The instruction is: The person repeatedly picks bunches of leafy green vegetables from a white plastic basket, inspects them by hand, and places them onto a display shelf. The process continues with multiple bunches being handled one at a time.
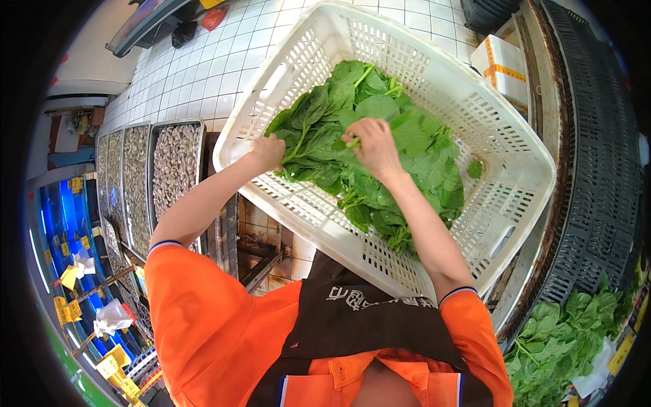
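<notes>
A white perforated plastic crate (pixel 501 147) stands before me, holding a loose heap of green leafy vegetables (pixel 325 117). My left hand (pixel 268 151) is by the crate's left wall, its fingers closed around the stem end of a bunch of the greens. Over the middle of the heap, my right hand (pixel 375 146) pinches a short green stem between thumb and fingers. Broad leaves beside it are slightly blurred. One small loose leaf (pixel 475 169) lies apart at the crate's right end.
Metal trays of shellfish (pixel 176 165) line the left side, near blue-lit tanks (pixel 71 213). Black perforated plastic panels (pixel 595 152) run along the right. More leafy greens (pixel 557 341) lie at lower right. A taped white foam box (pixel 501 68) sits beyond the crate.
</notes>
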{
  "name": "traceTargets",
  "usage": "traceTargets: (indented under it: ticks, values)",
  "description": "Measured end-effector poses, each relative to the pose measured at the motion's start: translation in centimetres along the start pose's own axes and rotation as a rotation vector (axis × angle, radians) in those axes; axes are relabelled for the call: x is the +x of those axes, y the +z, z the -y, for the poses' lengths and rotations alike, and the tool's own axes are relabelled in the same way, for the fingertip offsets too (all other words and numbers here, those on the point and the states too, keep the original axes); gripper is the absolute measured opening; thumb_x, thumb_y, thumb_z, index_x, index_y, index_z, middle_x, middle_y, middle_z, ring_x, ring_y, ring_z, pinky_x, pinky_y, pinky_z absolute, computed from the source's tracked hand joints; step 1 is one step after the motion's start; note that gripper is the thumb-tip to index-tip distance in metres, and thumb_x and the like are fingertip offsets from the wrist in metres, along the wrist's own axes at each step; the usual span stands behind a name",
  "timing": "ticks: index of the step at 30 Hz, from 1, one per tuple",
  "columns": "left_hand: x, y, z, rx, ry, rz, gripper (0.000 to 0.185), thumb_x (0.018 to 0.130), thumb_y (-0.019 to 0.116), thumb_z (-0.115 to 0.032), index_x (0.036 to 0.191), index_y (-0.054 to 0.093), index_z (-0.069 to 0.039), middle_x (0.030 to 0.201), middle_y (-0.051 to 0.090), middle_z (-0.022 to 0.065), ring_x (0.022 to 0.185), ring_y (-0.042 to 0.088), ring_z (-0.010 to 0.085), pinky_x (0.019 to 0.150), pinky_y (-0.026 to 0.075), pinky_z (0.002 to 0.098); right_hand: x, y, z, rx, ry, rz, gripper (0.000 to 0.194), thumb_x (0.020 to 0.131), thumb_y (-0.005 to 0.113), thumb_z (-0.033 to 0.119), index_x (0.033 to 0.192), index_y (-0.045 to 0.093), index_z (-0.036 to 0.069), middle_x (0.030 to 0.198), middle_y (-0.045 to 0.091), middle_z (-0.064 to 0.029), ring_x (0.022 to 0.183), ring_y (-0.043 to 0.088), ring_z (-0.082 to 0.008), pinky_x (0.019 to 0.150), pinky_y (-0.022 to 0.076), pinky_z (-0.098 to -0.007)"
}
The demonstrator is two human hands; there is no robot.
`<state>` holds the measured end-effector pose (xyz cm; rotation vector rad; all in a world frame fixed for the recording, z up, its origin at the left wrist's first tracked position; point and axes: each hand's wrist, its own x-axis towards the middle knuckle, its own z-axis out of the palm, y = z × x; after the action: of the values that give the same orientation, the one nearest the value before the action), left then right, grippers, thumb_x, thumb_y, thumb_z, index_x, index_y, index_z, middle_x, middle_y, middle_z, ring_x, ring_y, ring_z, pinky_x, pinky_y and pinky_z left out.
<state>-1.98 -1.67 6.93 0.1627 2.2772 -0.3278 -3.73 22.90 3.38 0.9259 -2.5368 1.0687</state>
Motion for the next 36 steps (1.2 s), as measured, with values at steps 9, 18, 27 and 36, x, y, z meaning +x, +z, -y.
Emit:
traceTargets:
  ticks: [9,18,27,36]
  values:
    - [-7.7,-9.3,-5.2,-0.662,0.464,-0.479,0.022,0.079,0.061,-0.025,0.081,0.062,-0.002,0.068,0.06,0.0143,0.066,0.059,0.0302,0.06,0.045,0.0378,1.5,-2.4,3.5,0.455,-0.061,0.026,0.025,0.073,0.066,0.008,0.093,0.052,0.004,0.108,0.057,-0.0101,0.101,0.054,-0.0264,0.081,0.0462,-0.0357]
    - [-8.1,-12.9,-9.0,-0.857,0.686,-0.334,0.033,0.084,0.059,-0.032,0.081,0.064,0.0,0.064,0.059,0.0091,0.058,0.053,0.0154,0.055,0.043,0.0284,-0.8,-10.4,3.7,0.523,0.307,0.061,0.03,0.078,0.067,0.024,0.078,0.045,0.004,0.061,0.05,-0.0096,0.052,0.048,-0.0177,0.049,0.0372,-0.0297]
    - [2.9,-3.3,1.5,-0.24,0.29,-0.224,0.042,0.077,0.06,-0.036,0.08,0.063,0.006,0.08,0.061,0.0252,0.076,0.06,0.0386,0.072,0.048,0.0429,-6.3,-17.3,0.0,0.52,0.563,-0.049,0.028,0.084,0.061,0.024,0.069,0.042,0.009,0.057,0.034,0.0048,0.054,0.033,-0.0062,0.048,0.0292,-0.0223]
    - [3.9,-5.1,-1.0,-0.225,0.415,-0.18,0.03,0.073,0.065,-0.029,0.074,0.064,0.001,0.071,0.062,0.0224,0.069,0.062,0.0362,0.069,0.049,0.0409,-7.2,-20.6,-2.3,0.427,0.701,-0.37,0.029,0.087,0.058,0.024,0.068,0.04,0.011,0.062,0.033,0.0078,0.057,0.029,-0.0033,0.049,0.0227,-0.0199]
